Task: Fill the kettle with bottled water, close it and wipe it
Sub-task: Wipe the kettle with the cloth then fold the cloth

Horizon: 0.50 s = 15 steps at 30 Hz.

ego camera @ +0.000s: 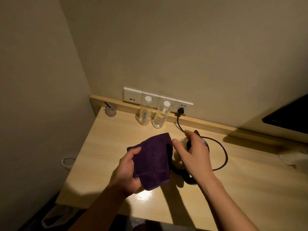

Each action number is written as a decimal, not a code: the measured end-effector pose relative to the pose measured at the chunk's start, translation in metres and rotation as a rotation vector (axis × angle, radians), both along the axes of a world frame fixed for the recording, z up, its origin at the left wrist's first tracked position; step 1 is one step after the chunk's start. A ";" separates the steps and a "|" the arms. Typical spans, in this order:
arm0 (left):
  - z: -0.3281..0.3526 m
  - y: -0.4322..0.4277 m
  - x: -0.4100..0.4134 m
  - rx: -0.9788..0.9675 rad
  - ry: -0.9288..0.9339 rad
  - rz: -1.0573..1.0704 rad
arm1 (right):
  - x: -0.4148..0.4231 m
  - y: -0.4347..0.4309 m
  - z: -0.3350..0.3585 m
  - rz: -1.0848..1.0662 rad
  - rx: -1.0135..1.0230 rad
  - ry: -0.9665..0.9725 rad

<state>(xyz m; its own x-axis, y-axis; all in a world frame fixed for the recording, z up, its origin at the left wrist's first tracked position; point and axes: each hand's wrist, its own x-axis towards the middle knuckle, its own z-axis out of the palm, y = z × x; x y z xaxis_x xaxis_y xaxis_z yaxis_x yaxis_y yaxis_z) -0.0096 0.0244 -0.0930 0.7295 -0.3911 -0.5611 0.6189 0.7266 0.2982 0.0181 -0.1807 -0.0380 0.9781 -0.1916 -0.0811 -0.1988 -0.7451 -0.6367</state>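
Left hand (128, 170) grips the cloth (153, 162); right hand (191, 152) spreads over the kettle (179, 154) (lid hidden). Bottles (152, 112) stand capped, so wiping seems left.

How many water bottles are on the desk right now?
2. Both stand upright, capped, side by side at the back of the desk against the wall outlets: left bottle, right bottle. Any others would be out of view.
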 end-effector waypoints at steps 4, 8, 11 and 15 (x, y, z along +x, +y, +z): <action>0.013 0.027 0.009 0.020 -0.057 -0.022 | 0.005 0.020 -0.008 0.007 0.694 0.314; 0.014 0.052 0.024 0.115 0.015 -0.066 | 0.016 0.039 -0.033 0.011 0.891 0.415; 0.009 0.075 0.037 0.224 0.066 -0.122 | 0.028 0.060 -0.049 0.013 0.834 0.422; -0.011 0.111 0.059 0.438 0.032 -0.144 | 0.047 0.085 -0.066 0.021 0.782 0.459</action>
